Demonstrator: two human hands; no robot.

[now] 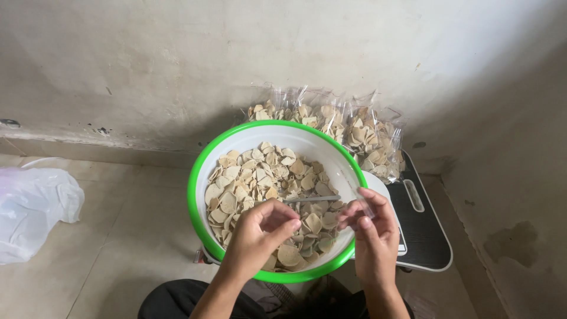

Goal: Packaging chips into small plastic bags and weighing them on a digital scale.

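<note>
Chips (260, 177), pale beige and cut in rounds and half-rounds, fill the lower part of a white basin with a bright green rim (195, 177), which sits at the centre of the view just above the person's lap. They look thin, dry and lightly curled, some with darker tan faces, heaped unevenly and deepest toward six o'clock.

Judging from what lies about, the packing looks partly done: a row of filled clear bags (354, 127) leans against the wall at about one o'clock from the basin, already packed with the same chips, while a large quantity is left loose in the basin.

A small clear plastic bag (354, 192), seemingly empty, is pinched at its mouth between both hands. The left hand (260, 233) is curled, thumb and forefinger closed on the bag's edge at about five o'clock over the basin. The right hand (369, 227) grips the other side with fingertips pressed together, at four o'clock near the rim.

A black scale with a white platform (422, 227) stands just beside the basin at three o'clock, partly hidden behind the right hand. A crumpled white plastic sack (32, 207) lies well apart on the tiled floor at nine o'clock.
</note>
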